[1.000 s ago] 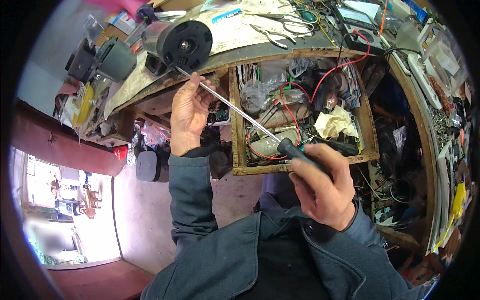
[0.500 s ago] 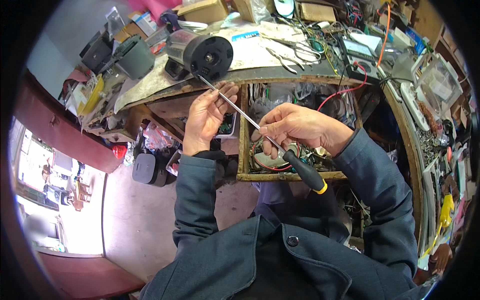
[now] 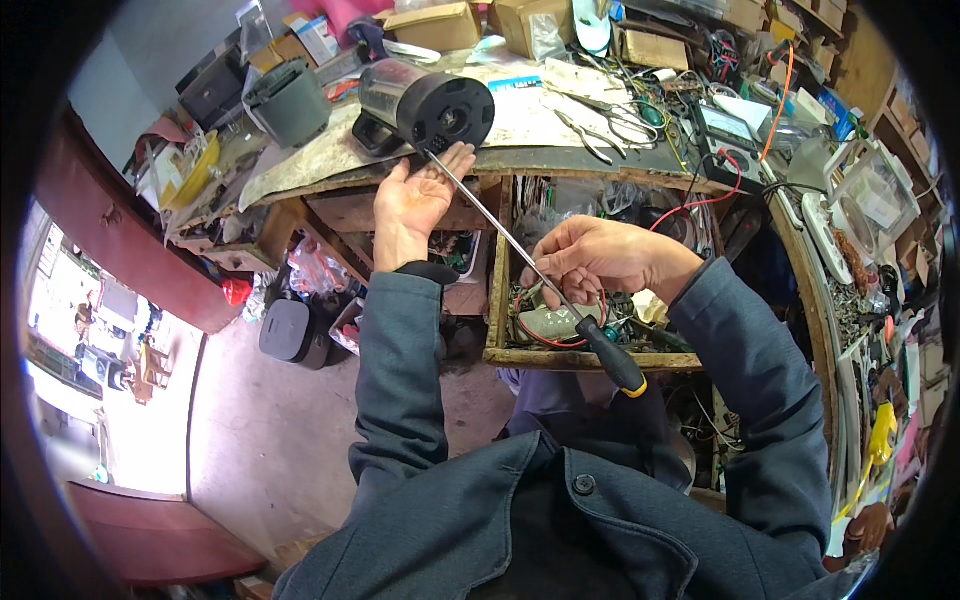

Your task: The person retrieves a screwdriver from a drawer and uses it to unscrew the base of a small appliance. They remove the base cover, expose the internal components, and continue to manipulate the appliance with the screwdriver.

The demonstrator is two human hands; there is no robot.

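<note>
A long screwdriver with a black and yellow handle slants across the middle of the view. My right hand pinches its shaft between thumb and fingers, just above the handle. The shaft's tip reaches the black base of a clear jug, which lies on its side on the bench with its handle toward the left. Palm up, my left hand is open under the jug's rim, its fingers stretched out beside the shaft near the tip. Whether those fingers touch the shaft or the base I cannot tell.
An open drawer full of wires and parts juts out below my right hand. Pliers and scissors lie on the bench behind. A multimeter with a red lead stands to the right. A grey container is at the left.
My left hand has opened out from around the shaft, palm now turned up. The right hand keeps its pinch on the screwdriver. The whole view has shifted slightly.
</note>
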